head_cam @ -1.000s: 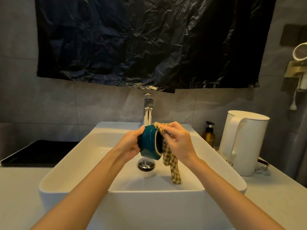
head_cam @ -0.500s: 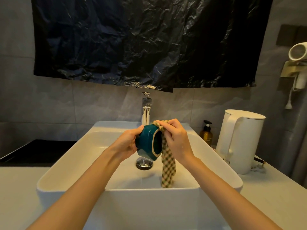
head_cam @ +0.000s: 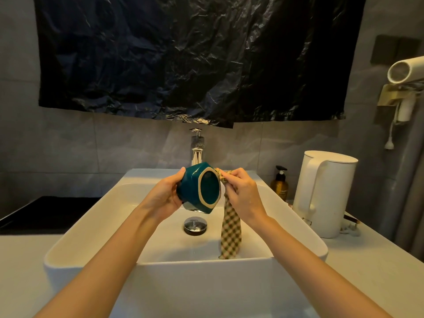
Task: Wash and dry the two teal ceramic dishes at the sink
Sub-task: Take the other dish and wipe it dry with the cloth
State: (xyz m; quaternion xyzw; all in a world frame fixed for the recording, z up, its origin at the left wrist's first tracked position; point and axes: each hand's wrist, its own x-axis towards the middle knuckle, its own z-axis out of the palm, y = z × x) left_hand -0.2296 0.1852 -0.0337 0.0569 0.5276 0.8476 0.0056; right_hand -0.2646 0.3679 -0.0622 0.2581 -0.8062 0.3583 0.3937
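A white sink (head_cam: 75, 237) sits on a pale counter, below a black plastic sheet (head_cam: 195, 56) on the grey tiled wall. Over the sink, in front of the faucet (head_cam: 196, 149), the teal dish (head_cam: 191, 185) lies on its side, its unglazed foot ring toward the camera. The left hand (head_cam: 165, 196) grips its left wall. The right hand (head_cam: 243, 196), just beside the dish, pinches a checked cloth (head_cam: 230, 230) that hangs into the sink. A white kettle (head_cam: 325, 193) stands on the right.

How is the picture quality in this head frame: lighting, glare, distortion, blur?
Head view: dim, warm light, brightest in the sink, the walls dark. Head view: small glints on the black plastic sheet and the teal dish, hiding nothing. Head view: wide-angle bowing toward the edges. Head view: the dish and the checked cloth read sharp, no motion blur.
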